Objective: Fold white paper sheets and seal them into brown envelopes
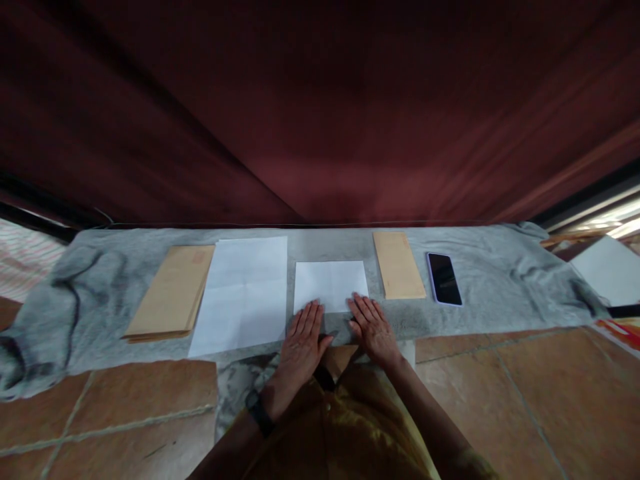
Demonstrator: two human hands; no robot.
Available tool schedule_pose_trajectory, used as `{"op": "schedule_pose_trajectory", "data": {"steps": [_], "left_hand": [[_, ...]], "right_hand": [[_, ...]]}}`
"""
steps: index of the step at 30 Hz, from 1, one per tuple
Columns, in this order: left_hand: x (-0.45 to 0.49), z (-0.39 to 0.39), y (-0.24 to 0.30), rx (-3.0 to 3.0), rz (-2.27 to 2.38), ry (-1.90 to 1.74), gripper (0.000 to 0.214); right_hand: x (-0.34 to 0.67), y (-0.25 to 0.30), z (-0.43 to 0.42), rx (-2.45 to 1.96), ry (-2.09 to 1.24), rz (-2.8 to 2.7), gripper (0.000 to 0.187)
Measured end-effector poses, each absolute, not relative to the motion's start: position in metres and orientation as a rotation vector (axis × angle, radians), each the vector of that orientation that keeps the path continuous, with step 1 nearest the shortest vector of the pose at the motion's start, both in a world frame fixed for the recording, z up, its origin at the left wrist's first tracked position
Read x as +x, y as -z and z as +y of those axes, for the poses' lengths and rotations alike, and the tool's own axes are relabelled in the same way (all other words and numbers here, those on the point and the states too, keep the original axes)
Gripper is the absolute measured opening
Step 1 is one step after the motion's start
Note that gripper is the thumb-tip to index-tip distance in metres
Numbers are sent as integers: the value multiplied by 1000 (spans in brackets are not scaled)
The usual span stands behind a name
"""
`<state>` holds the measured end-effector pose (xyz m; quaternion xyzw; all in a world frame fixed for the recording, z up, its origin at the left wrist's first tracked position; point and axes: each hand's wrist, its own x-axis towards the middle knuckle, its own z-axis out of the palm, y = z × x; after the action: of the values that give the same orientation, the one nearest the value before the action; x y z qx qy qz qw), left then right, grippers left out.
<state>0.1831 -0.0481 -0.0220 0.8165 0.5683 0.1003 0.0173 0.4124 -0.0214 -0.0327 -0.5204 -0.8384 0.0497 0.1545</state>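
A folded white sheet of paper [330,283] lies on a grey cloth [100,280] in front of me. My left hand [301,337] lies flat with fingers stretched out, its fingertips on the sheet's lower left edge. My right hand [371,327] also lies flat and open, fingertips on the sheet's lower right edge. Neither hand holds anything. A black band sits on my left wrist.
A larger creased white sheet [245,293] lies left of the folded one, beside a stack of brown envelopes [173,293]. Right of it lie one brown envelope [399,265] and a dark phone [444,279]. A dark red curtain [320,107] hangs behind; tiled floor lies in front.
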Motion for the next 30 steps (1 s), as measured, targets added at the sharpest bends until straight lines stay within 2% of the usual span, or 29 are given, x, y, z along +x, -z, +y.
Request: {"op": "schedule_pose_trajectory", "data": {"steps": [13,20,30], "left_hand": [[175,-58,24,2442,1967,-367,68],[177,-44,20,2453,1894,-336,56],[188,-34,18,2459,1877,-316,53]], "right_hand": [[435,37,-34,-1537,-85,-2348,62],[428,37,-25,-1564,-77,-2287,58],[371,21,2,-1407,-229,-2426,51]]}}
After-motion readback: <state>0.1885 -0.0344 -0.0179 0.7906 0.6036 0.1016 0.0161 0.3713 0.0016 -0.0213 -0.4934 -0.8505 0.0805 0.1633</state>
